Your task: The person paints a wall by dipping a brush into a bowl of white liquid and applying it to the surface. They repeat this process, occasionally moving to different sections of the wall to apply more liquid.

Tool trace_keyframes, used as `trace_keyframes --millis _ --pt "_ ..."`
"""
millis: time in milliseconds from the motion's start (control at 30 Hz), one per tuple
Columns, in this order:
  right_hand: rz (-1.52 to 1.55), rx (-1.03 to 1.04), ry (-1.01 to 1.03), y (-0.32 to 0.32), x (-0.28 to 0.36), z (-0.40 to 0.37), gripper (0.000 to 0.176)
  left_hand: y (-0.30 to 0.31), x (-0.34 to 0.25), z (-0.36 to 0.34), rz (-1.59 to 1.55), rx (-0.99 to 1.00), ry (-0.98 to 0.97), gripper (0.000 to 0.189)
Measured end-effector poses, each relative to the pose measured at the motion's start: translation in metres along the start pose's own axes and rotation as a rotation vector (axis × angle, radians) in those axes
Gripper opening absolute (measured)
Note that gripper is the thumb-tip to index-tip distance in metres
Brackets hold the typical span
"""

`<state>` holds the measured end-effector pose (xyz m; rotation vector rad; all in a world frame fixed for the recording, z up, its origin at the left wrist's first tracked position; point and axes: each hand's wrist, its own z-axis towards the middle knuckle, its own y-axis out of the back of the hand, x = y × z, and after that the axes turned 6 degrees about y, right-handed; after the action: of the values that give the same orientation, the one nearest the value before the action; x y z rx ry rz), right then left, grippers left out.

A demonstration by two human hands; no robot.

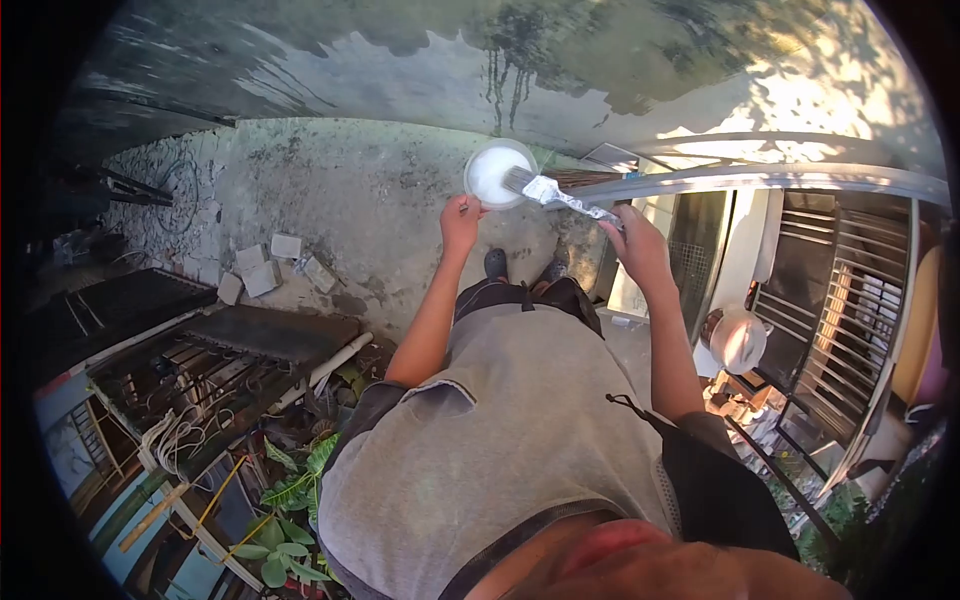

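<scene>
My left hand (461, 222) grips the near rim of a round tub (536, 160) that holds white paint (490, 172). In my right hand (638, 242) is a paintbrush (562, 197), held by its paint-smeared handle. The brush points left, and its bristles lie over the right side of the tub, at the white paint. Ahead of both hands rises a wall (420, 85) with uneven darker and paler patches and dark drips.
Several pale blocks (262, 272) lie on the concrete floor (330, 190) at left. Metal racks (260, 340), coiled cord (175, 435) and leafy plants (285, 550) stand at lower left. On the right are a barred metal frame (840, 310) and a clear plastic container (738, 340).
</scene>
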<state>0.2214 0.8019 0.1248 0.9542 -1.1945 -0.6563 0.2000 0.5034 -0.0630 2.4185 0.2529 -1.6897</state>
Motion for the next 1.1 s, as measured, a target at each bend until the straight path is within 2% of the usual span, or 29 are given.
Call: trace_keyframes --millis 100,200,400,533,600,667,767,900,1100 --pt "-0.069 -0.008 -0.013 -0.013 0.001 -0.001 0.03 0.005 -0.001 0.011 -0.021 0.058 0.061 0.017" --pt "-0.119 0.054 -0.084 -0.008 0.014 0.001 0.031 0.006 0.002 0.021 -0.006 0.095 0.039 0.018" --pt "-0.104 0.051 -0.13 -0.003 0.018 0.002 0.032 0.001 -0.014 0.032 0.027 0.134 0.029 0.019" --pt "0.134 -0.079 -0.032 -0.008 0.004 0.002 0.034 -0.001 0.001 0.045 0.026 0.135 0.003 0.017" --pt "0.432 0.021 -0.147 0.013 0.02 0.011 0.035 0.0 -0.001 0.045 0.101 0.15 -0.043 0.019" --pt "0.499 0.114 -0.186 0.017 0.021 0.019 0.035 -0.001 -0.007 0.041 0.115 0.148 -0.04 0.021" --pt "0.561 0.039 -0.061 -0.004 0.007 0.023 0.032 -0.003 0.004 0.046 0.091 0.173 -0.01 0.021" --pt "0.472 0.028 -0.06 0.007 0.013 0.03 0.026 -0.012 0.014 0.058 -0.013 0.187 0.053 0.022" --pt "0.474 -0.066 0.029 0.039 0.031 0.035 0.024 -0.023 0.0 0.069 0.013 0.21 -0.04 0.023"
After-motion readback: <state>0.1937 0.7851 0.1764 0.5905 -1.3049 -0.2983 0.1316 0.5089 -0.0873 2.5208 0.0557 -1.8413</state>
